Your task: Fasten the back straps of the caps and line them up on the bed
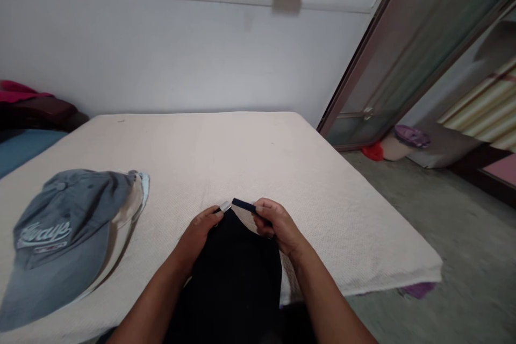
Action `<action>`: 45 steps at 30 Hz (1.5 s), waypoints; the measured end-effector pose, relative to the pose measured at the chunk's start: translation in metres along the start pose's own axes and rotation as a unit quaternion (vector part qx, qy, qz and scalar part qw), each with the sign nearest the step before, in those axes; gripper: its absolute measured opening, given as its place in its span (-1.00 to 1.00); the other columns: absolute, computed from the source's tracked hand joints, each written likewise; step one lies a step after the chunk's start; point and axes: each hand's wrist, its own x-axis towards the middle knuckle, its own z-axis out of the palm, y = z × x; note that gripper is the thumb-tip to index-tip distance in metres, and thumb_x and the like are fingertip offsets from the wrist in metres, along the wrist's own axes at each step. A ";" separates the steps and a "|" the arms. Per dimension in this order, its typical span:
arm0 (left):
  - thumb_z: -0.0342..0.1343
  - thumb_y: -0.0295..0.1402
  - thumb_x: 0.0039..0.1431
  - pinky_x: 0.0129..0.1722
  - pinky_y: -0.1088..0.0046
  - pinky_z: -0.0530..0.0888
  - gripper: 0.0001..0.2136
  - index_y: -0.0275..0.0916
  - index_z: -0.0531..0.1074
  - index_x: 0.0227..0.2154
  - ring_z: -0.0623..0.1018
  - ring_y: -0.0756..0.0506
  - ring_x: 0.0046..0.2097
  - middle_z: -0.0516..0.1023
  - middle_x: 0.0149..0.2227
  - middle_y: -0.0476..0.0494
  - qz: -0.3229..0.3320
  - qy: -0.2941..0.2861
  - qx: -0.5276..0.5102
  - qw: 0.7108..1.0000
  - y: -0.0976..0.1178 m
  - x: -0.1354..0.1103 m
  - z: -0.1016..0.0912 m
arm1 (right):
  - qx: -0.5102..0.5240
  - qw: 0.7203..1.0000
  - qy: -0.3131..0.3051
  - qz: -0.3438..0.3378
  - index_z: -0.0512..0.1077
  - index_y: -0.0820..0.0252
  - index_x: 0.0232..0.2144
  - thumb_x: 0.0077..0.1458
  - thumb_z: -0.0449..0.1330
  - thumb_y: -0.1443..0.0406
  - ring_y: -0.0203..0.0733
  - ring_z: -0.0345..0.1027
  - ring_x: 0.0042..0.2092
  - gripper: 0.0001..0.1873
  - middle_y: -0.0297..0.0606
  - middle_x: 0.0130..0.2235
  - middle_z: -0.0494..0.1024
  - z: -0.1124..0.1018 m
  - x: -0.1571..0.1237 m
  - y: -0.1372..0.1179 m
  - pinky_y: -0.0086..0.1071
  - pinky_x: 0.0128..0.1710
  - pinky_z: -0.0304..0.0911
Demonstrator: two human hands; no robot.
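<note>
Both hands are down on the mattress (226,156), a pale textured one, and they're busy at the back of a black cap (237,269) that lies flat near the mattress's front edge, between the two forearms. The left hand (199,234) has its fingertips pinched on the small silver buckle (224,206) at the far end of the black cap, fingers curled tight around it. The right hand (274,223) is clamped on the dark strap (244,204) that runs out of that buckle, thumb and forefinger gripping the strap's free end just beside the buckle. So strap and buckle sit stretched between the two hands, right at the cap's far rim. Over to the left of the black cap, well apart from it on the same mattress, rests a grey cap (60,236) with pale stitched lettering on its front, and a lighter cap (135,199) peeking out from underneath it. To the right of the mattress there's bare concrete floor (455,236). Beyond the mattress's far edge rises a plain white wall (181,54).
</note>
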 end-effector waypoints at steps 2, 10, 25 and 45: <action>0.18 -0.23 0.01 -0.35 0.45 0.37 -0.82 -0.25 0.49 -0.42 0.47 -0.07 -0.41 0.53 -0.47 -0.06 -0.009 -0.011 -0.012 1.000 0.002 -0.002 0.001 | -0.001 1.000 -0.005 0.000 0.23 0.19 -0.50 0.01 0.19 0.19 -0.49 -0.08 -0.67 -0.76 -0.49 -0.63 0.24 0.000 0.000 0.000 -0.51 -0.67 -0.30; 0.16 -0.35 0.00 -0.30 0.39 0.42 -0.83 -0.24 0.49 -0.31 0.51 -0.09 -0.40 0.54 -0.44 -0.07 -0.086 0.005 -0.161 0.983 0.002 -0.005 -0.007 | 0.045 0.998 -0.025 -0.024 0.22 0.18 -0.49 0.07 0.18 0.18 -0.52 -0.17 -0.68 -0.75 -0.50 -0.62 0.23 -0.003 0.000 -0.002 -0.52 -0.67 -0.31; 0.16 -0.26 0.07 -0.29 0.41 0.38 -0.83 -0.24 0.53 -0.35 0.52 -0.06 -0.41 0.58 -0.45 -0.09 -0.051 -0.064 -0.109 0.991 -0.001 -0.006 -0.003 | 0.028 0.997 -0.066 0.019 0.26 0.19 -0.47 0.00 0.23 0.20 -0.52 -0.18 -0.68 -0.77 -0.48 -0.62 0.25 0.004 0.002 -0.004 -0.52 -0.67 -0.35; 0.25 -0.27 -0.01 -0.51 0.57 0.28 -0.80 -0.22 0.52 -0.31 0.42 0.04 -0.52 0.52 -0.50 -0.01 -0.056 -0.051 -0.025 0.997 -0.003 -0.005 -0.007 | -0.098 0.990 -0.100 0.034 0.36 0.22 -0.46 0.02 0.21 0.16 -0.45 -0.01 -0.60 -0.77 -0.43 -0.56 0.27 0.005 0.003 0.001 -0.51 -0.65 -0.26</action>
